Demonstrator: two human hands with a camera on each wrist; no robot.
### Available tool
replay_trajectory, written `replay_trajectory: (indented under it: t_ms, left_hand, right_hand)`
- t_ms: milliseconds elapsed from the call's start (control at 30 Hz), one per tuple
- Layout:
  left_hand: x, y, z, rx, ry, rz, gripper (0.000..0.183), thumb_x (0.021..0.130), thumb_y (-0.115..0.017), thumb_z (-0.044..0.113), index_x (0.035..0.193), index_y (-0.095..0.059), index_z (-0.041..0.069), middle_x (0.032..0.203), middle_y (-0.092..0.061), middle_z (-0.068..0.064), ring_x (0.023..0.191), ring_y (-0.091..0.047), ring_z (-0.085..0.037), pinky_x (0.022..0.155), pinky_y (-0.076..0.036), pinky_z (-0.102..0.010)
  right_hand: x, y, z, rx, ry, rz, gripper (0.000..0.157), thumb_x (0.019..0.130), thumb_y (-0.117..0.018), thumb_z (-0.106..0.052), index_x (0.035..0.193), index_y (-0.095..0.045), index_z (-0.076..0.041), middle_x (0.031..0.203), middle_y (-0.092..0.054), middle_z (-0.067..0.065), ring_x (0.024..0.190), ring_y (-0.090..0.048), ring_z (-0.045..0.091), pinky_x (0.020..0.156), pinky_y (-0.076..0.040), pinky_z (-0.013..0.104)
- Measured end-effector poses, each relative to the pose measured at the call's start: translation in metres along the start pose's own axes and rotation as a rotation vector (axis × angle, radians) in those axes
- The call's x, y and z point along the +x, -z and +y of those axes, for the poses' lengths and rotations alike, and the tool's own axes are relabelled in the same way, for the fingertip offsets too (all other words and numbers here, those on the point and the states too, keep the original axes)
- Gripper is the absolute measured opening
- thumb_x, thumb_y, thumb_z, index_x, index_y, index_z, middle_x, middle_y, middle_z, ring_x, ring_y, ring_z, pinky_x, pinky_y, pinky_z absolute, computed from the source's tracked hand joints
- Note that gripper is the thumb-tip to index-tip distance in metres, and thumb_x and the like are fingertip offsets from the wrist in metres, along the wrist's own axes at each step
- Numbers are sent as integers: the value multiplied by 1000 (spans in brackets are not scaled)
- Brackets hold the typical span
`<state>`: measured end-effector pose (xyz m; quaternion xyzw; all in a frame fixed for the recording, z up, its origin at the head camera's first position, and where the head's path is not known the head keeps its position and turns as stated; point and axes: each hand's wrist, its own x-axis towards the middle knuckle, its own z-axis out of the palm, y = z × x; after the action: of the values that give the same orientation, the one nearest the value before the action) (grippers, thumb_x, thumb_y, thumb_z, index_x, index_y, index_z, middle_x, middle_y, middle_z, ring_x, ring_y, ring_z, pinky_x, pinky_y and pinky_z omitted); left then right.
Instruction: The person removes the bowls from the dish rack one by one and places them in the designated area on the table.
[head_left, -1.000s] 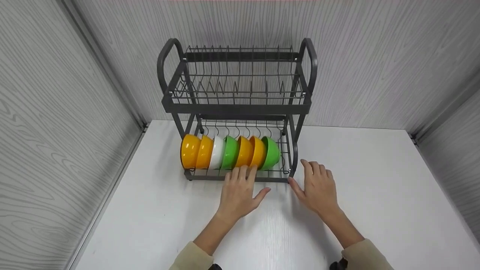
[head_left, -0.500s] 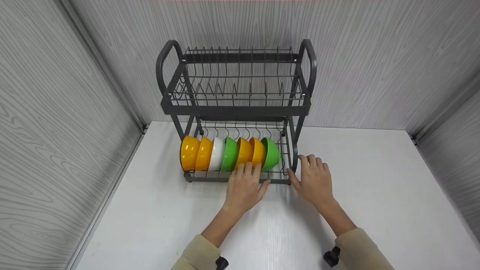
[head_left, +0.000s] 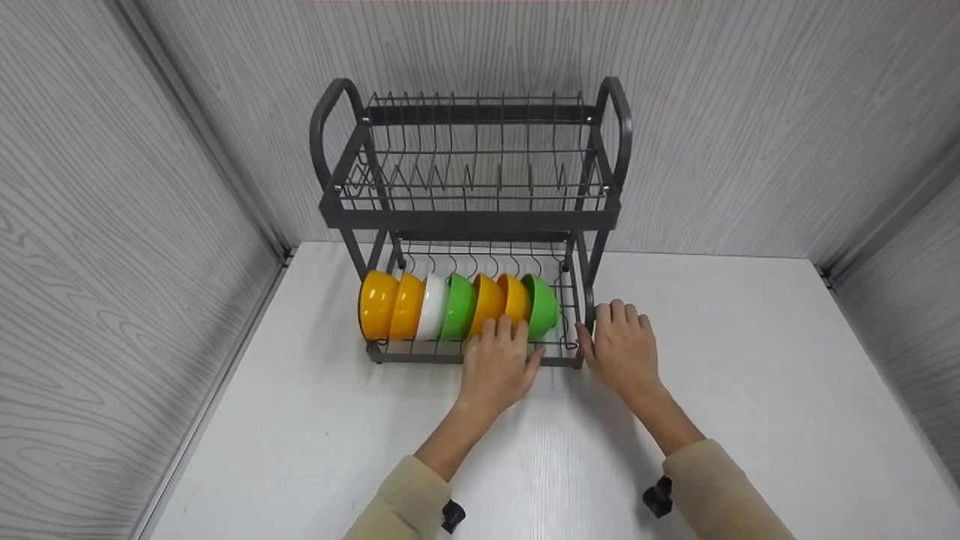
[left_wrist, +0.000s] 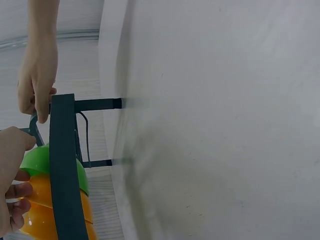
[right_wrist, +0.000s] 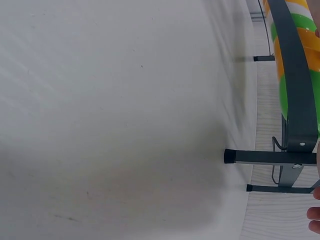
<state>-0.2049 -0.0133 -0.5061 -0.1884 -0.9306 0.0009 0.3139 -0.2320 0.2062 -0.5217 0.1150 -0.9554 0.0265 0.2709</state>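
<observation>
A dark two-tier dish rack holds a row of bowls on its lower tier, tipped on their sides. At the right end is a green bowl, with an orange bowl beside it. My left hand reaches over the rack's front bar, its bent fingertips right at the orange bowls and the thumb apart. In the left wrist view its fingers overlap the orange bowls. My right hand holds the rack's right side rail, thumb on the inner side and fingers on the outer side.
Further left in the row are another green bowl, a white bowl and more orange bowls. The rack's wire upper tier stands above them. The white tabletop meets grey wood-grain panels behind and at both sides.
My left hand has moved right and forward, closer to the right-hand bowls. My right hand has shifted forward and slightly left onto the rack's side rail. The bowls keep their order.
</observation>
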Motion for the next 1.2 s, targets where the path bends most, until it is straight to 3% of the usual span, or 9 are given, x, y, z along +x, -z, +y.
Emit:
replay_trajectory:
  t_ms: [267,833,1200]
  left_hand:
    - [7,-4,2,30,7,-1,43,94,-73,54,105,-73,13,103,-71,-5,88,-66,-21,66,-57,-30]
    - [22,-8,11,44,55,-36,35,103,-65,44,100,-76,11,101,-72,-5,80,-66,-18,55,-54,-25]
    - [23,-14,13,100,46,82,37,105,-60,42,93,-74,10,92,-71,-3,77,-69,-17,54,-55,-25]
  right_hand:
    - [2,-3,1,-69,37,-9,39,104,-59,-38,97,-55,0,85,-57,16,79,-59,36,69,-52,47]
    - [3,-3,2,-65,45,-24,37,105,-56,-35,100,-54,1,88,-57,17,83,-58,37,74,-52,49]
    - [1,-2,2,-80,63,7,36,105,-57,-34,95,-54,1,85,-57,16,79,-58,36,71,-52,49]
